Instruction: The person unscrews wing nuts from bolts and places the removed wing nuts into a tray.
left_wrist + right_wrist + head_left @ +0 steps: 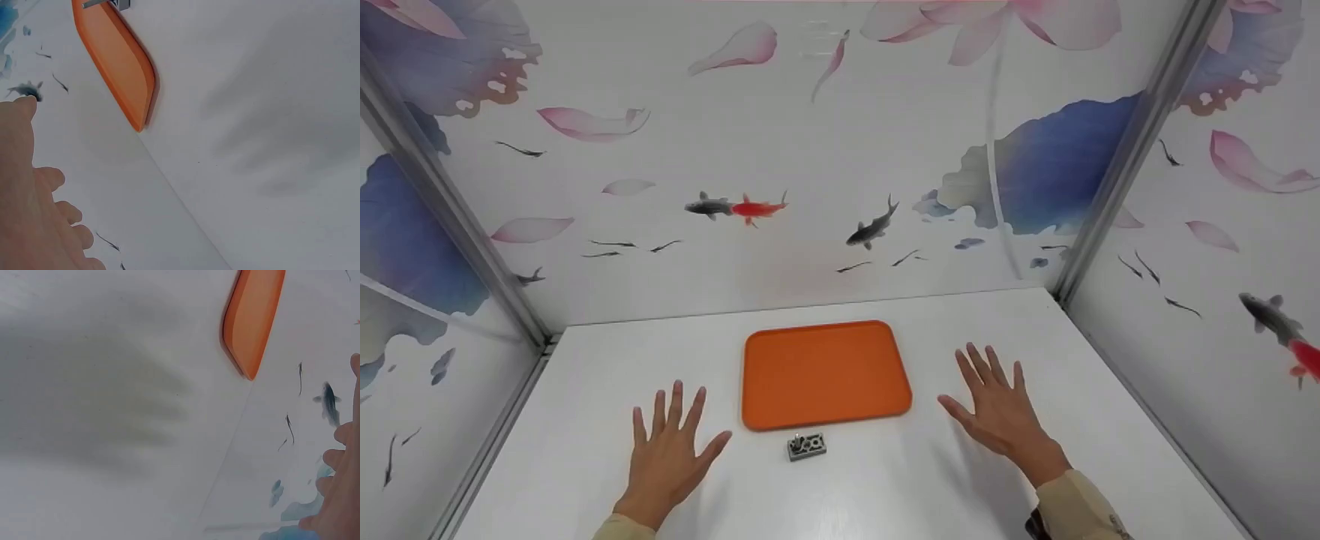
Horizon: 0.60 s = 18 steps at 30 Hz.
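Observation:
An orange tray [825, 375] with rounded corners lies on the white table. Just in front of its near edge sits a small grey metal block [807, 446] with round holes and a short pin standing up at one end. My left hand [666, 457] is held over the table to the left of both, fingers spread and straight, touching neither. On the other side, my right hand [997, 412] hovers right of the tray, its fingers likewise spread and holding nothing. In the left wrist view, part of the metal block [121, 4] shows at the top edge beside the tray [115, 56].
White panels printed with fish, petals and blue leaves enclose the table [885, 487] at the back and both sides. Grey metal posts [1132, 150] stand at the back corners. Shadows of the hands fall on the tabletop.

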Motion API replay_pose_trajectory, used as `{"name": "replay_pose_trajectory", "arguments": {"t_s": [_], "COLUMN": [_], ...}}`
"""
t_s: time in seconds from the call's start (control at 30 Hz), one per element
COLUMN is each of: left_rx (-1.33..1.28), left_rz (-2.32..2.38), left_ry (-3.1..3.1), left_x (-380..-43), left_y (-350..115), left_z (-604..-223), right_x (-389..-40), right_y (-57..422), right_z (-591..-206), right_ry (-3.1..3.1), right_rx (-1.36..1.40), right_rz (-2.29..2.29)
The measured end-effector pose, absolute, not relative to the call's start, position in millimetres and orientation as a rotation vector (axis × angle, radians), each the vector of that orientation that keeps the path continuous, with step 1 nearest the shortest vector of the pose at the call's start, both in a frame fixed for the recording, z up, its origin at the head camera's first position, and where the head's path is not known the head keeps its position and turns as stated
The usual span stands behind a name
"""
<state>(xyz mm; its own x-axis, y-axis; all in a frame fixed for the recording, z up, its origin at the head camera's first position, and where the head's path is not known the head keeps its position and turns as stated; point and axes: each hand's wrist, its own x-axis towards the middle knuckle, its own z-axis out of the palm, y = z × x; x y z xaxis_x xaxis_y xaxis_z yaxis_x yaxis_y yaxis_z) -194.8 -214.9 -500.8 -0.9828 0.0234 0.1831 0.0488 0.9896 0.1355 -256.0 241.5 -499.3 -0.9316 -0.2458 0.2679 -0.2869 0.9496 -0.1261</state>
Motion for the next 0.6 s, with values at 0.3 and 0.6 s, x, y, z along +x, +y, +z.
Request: {"name": "replay_pose_trajectory", "arguments": {"t_s": [0.3,0.6], "left_rx": [-0.088,-0.110], "left_rz": [-0.242,-0.207], "left_ry": [-2.921,-2.947], "left_x": [-194.5,-196.4], "left_y": [-206.3,-197.1], "left_z": [-501.3,-505.6], "right_x": [-255.1,-253.3], "right_y": [226.5,215.3], "right_z": [-496.5,-495.8], "right_ry": [-2.812,-2.804], "right_rx": [0.457,0.498], "right_rz": [0.244,0.243]}}
